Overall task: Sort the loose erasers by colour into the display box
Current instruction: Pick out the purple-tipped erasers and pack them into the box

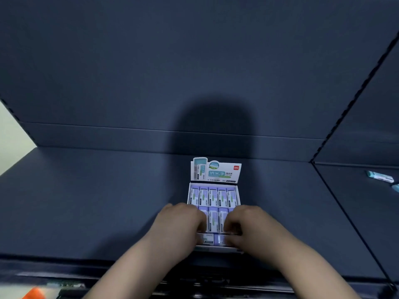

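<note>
The white display box (237,192) sits open at mid-table, its printed lid (218,171) standing up at the back. Purple-sleeved erasers (212,196) fill the far row, and more lie in the middle row (213,219). My left hand (183,221) reaches over the box's near left part, fingers curled down onto an eraser (207,238) in the near row. My right hand (245,223) covers the near right part and pinches a purple eraser (222,239) between fingers and thumb. Both hands hide parts of the near row.
Two loose teal erasers, one (380,176) and another (396,187), lie far right on the neighbouring dark blue panel. A dark blue wall stands behind the box. An orange object (34,293) and dark clutter sit at the near edge.
</note>
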`<state>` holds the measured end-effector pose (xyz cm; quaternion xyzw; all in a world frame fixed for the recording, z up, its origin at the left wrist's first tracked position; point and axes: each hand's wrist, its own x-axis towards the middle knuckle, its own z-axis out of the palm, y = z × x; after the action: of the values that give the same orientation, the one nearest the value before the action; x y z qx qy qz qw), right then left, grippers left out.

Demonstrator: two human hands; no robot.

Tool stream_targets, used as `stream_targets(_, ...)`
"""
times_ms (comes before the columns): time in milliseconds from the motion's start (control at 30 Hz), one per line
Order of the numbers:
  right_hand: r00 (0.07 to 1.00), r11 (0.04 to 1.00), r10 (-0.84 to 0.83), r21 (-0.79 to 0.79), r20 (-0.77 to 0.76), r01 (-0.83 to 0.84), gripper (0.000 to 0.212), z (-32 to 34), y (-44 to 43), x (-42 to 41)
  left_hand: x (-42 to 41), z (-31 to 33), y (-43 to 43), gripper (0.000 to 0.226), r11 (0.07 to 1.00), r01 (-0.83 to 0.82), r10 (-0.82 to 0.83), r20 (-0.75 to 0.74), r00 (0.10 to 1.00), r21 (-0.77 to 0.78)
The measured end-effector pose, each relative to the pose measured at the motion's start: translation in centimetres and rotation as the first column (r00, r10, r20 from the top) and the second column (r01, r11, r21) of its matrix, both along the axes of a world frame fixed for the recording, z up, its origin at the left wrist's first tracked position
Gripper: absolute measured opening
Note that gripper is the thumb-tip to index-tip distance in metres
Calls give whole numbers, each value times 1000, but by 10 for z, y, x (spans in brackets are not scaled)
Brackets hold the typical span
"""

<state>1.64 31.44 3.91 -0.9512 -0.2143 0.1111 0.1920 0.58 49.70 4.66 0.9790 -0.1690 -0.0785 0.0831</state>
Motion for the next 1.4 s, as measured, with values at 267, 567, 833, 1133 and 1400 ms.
stream_targets(267, 934, 922, -357, 157, -11, 354, 25, -9, -13, 12, 15, -13, 17, 29, 910, -365, 354, -90, 931, -197)
stream_targets(567, 934, 915, -344, 186, -100, 357, 29, -14, -17, 13, 18, -24, 2, 16, 913, -396, 391, -60, 918, -101)
stream_targets(833, 933, 940, -340, 60, 120, 335, 44, 0, -31, 14, 8, 5, -32, 43, 986, -167, 145, 402, 904, 19)
stream_targets(1133, 938, 977, -200, -18, 282, 214, 43, 9, -9, -6, 12, 13, -31, 49, 994, 72, -95, 358, 929, 77)
stream_targets(1400, 911, 968, -247, 37, 329, 249, 40, 4, -25, -27, -1, -1, -46, 30, 987, 110, -152, 434, 888, 120)
